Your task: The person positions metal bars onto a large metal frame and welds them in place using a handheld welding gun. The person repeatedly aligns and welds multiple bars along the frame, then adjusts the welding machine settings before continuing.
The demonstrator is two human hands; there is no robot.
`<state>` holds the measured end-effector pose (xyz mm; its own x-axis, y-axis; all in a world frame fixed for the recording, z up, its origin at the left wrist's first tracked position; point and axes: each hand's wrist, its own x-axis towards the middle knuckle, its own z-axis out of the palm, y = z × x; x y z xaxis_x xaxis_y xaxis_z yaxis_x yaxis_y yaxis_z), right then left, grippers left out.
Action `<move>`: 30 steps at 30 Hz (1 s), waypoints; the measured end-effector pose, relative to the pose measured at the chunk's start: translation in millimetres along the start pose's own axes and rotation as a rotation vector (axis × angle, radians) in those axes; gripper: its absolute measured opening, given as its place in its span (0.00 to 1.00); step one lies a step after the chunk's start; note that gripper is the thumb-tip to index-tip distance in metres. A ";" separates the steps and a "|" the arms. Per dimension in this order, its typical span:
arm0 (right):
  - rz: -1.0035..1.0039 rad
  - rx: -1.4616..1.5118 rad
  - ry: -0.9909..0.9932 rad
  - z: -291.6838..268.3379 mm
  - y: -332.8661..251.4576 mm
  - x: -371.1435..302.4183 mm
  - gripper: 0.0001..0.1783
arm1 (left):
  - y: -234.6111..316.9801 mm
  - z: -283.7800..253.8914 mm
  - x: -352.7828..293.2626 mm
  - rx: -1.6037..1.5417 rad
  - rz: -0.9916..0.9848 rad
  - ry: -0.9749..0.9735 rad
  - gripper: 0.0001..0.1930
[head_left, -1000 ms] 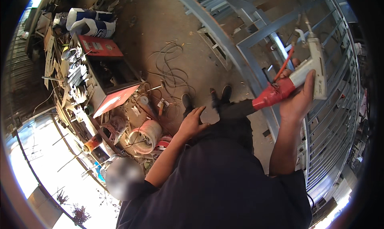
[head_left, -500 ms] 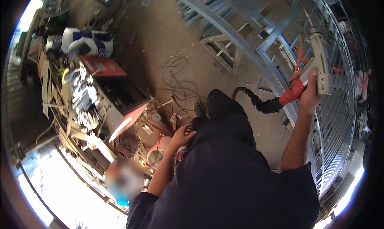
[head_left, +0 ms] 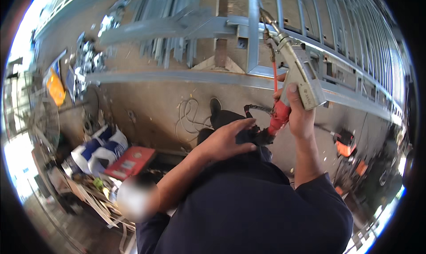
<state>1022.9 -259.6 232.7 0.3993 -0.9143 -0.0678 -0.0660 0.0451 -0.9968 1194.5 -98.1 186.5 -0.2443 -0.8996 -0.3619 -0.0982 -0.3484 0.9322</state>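
My right hand (head_left: 300,110) is closed around the grip of a grey hand-held welding gun (head_left: 298,72). Its lower grip is wrapped in red, and its nozzle points up and away toward the steel frame (head_left: 253,36). A thin red tube runs along the gun's left side. From the grip's lower end a black-sleeved cable (head_left: 265,137) drops in front of my body. Just left of that cable is my left hand (head_left: 230,138), with thumb and fingers spread and nothing in it. Whether its fingertips touch the cable, I cannot tell.
A long steel bar (head_left: 177,78) crosses ahead of my feet, with a barred metal panel (head_left: 346,32) at the right. Loose cable (head_left: 188,114) coils on the floor. White-and-blue sacks (head_left: 100,152) and a red panel (head_left: 129,163) lie left. An orange-black machine (head_left: 345,143) stands right.
My view has swung rightward, bringing the steel frame in front of me. My left hand has risen from beside my leg to near the gun's cable. The right hand still grips the gun.
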 end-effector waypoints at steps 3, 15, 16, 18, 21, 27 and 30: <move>0.076 0.067 0.158 16.0 -3.7 -4.8 0.18 | -0.8 -12.9 45.2 -0.199 0.010 -0.242 0.45; 0.439 0.131 0.719 104.5 24.0 -42.6 0.17 | -24.9 -51.9 65.5 -0.476 -0.678 -0.954 0.17; 0.491 0.130 0.728 116.4 25.6 -43.8 0.18 | -37.1 -59.7 59.0 -0.452 -0.717 -0.986 0.17; 0.611 0.167 0.744 139.3 32.1 -50.0 0.18 | -56.4 -75.6 45.1 -0.528 -0.789 -1.037 0.18; 0.611 0.163 0.808 170.8 33.6 -50.0 0.20 | -48.8 -99.1 32.5 -0.563 -0.815 -1.011 0.20; 0.556 0.107 0.987 199.8 37.3 -32.3 0.21 | -45.6 -128.1 39.1 -0.496 -0.864 -1.055 0.26; 0.572 0.100 0.986 201.5 35.0 -26.7 0.21 | -47.6 -134.7 41.9 -0.501 -0.861 -1.067 0.29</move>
<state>1194.2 -152.4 191.0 -0.5595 -0.6657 -0.4937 0.0834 0.5475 -0.8327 1318.8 -154.6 127.4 -0.8917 0.1712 -0.4191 -0.2959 -0.9210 0.2532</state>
